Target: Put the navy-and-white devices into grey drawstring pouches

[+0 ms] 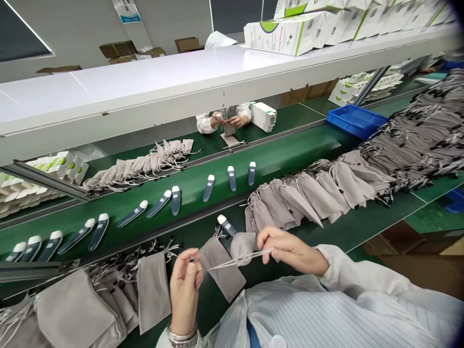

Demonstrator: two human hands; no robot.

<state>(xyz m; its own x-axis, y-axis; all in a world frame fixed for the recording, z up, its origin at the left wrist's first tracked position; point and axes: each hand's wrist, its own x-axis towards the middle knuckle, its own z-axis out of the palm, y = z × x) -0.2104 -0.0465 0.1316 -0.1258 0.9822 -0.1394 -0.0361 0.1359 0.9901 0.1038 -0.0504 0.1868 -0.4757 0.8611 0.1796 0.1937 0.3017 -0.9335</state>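
White drawstrings (pixel 226 264) stretch between my two hands, beside a grey pouch (pixel 242 245) that is smeared by motion. My left hand (pixel 186 278) pinches one end, where a small dark toggle (pixel 193 259) shows at the fingertips. The other end is between the closed fingers of my right hand (pixel 290 247). Beneath the cords, a flat grey drawstring bag (pixel 224 270) lies on the green worktop (pixel 203 224). Just behind the blurred pouch rests a dark blue device with a white tip (pixel 226 224).
Several similar devices (pixel 208 188) lie along the green conveyor (pixel 192 188). Filled pouches (pixel 308 195) are lined up at right, with a heap of bags (pixel 416 125) beyond. More flat bags (pixel 76 304) lie at left. Across the belt, a co-worker's hands (pixel 237 121) handle a pouch under the white shelf (pixel 145 101).
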